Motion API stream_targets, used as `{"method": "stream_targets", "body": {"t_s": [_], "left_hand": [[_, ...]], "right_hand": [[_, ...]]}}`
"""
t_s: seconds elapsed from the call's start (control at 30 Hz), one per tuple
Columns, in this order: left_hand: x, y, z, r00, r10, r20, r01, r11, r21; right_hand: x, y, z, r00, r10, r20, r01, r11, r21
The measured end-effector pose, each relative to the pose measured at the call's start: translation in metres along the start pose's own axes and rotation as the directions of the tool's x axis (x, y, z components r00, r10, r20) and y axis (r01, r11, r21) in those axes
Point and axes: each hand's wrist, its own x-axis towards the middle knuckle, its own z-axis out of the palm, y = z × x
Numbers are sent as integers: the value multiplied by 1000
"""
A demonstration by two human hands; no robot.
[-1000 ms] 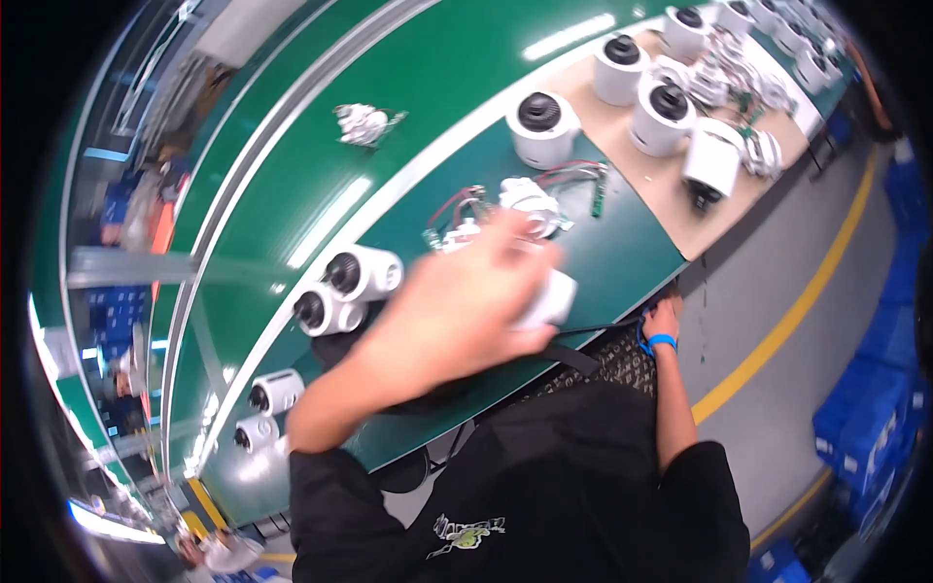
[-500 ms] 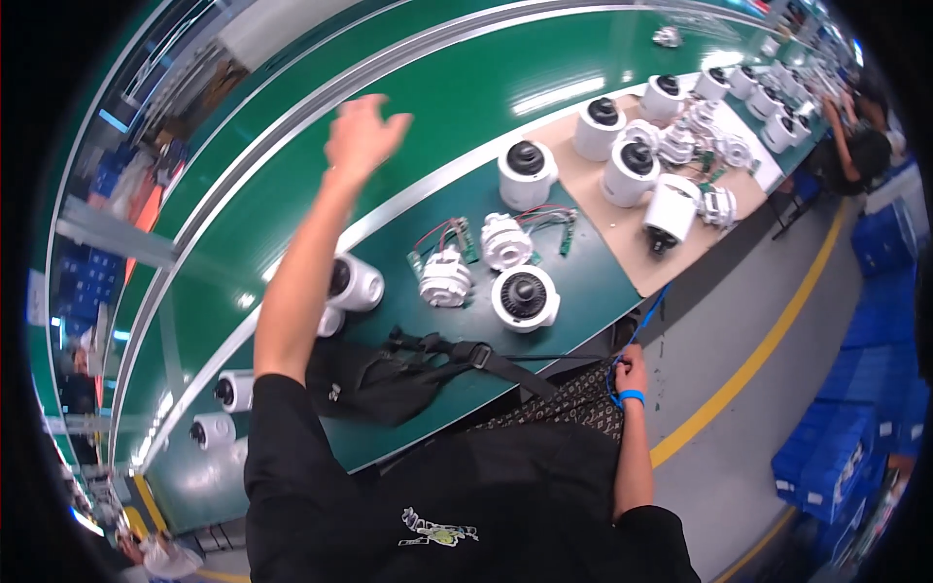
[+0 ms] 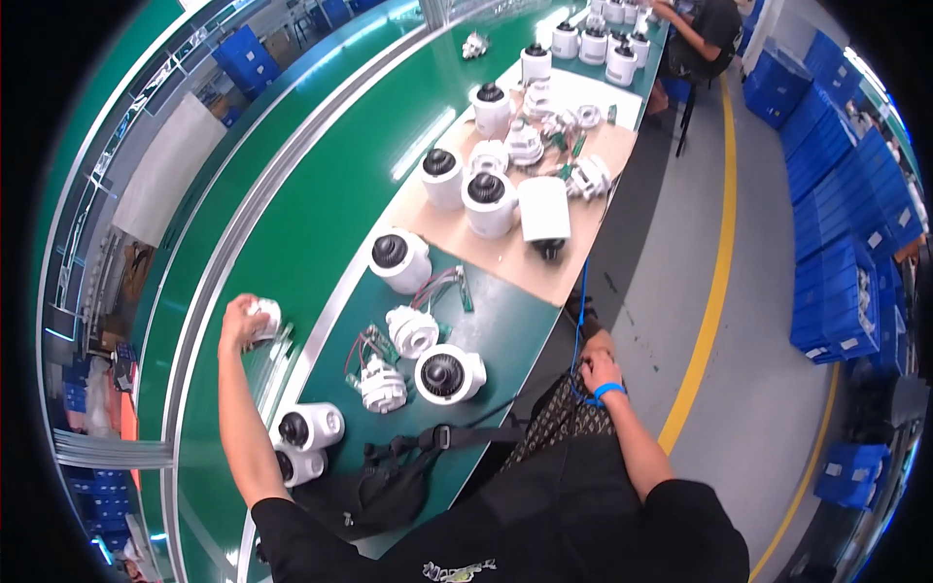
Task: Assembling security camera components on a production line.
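Observation:
On the left, my left hand (image 3: 238,319) is closed around a small white camera part (image 3: 266,319) over the green conveyor belt (image 3: 321,185); its fingers partly cover the part. My right hand (image 3: 601,372), with a blue wrist strap (image 3: 609,390) and cord, lies against my leg in patterned fabric (image 3: 559,428), holding nothing I can see. Between my arms on the dark green bench are a white dome camera (image 3: 450,375), two white inner modules (image 3: 412,331) with wires and green circuit boards, and another upright camera (image 3: 398,260). Two cameras (image 3: 311,427) stand by my left forearm.
A black bag (image 3: 379,496) with straps lies at the bench's near edge. Farther along, cardboard (image 3: 539,277) carries several cameras and modules. A co-worker (image 3: 705,39) sits at the far end. Blue bins (image 3: 836,301) are stacked on the right, beyond a yellow floor line (image 3: 719,282).
The view has swung to the right. My left hand, open and empty over the belt before, is now closed on the white camera part. My right hand stays by my leg.

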Motion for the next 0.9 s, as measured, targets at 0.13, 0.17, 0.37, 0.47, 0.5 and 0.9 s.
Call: {"method": "stream_targets", "body": {"t_s": [0.13,0.17,0.37,0.47,0.5,0.9], "left_hand": [[-55,102,28,916,366,166,-401,864,304],[-73,113,33,928,300,222,-354,895,271],[-93,144,86,911,230,343,-352,865,357],[-90,144,89,888,284,361,-421,818,392],[-88,144,90,862,320,393,-479,769,424],[-147,147,17,974,225,30,-185,712,677]], "right_hand": [[19,11,13,952,-136,-273,207,945,253],[23,0,4,994,-9,-111,56,904,423],[47,-8,-6,962,273,-14,-70,292,954],[75,-25,-32,986,126,-107,58,340,939],[88,-20,-27,989,130,-77,18,405,914],[314,-2,-29,986,10,-164,113,678,726]]}}
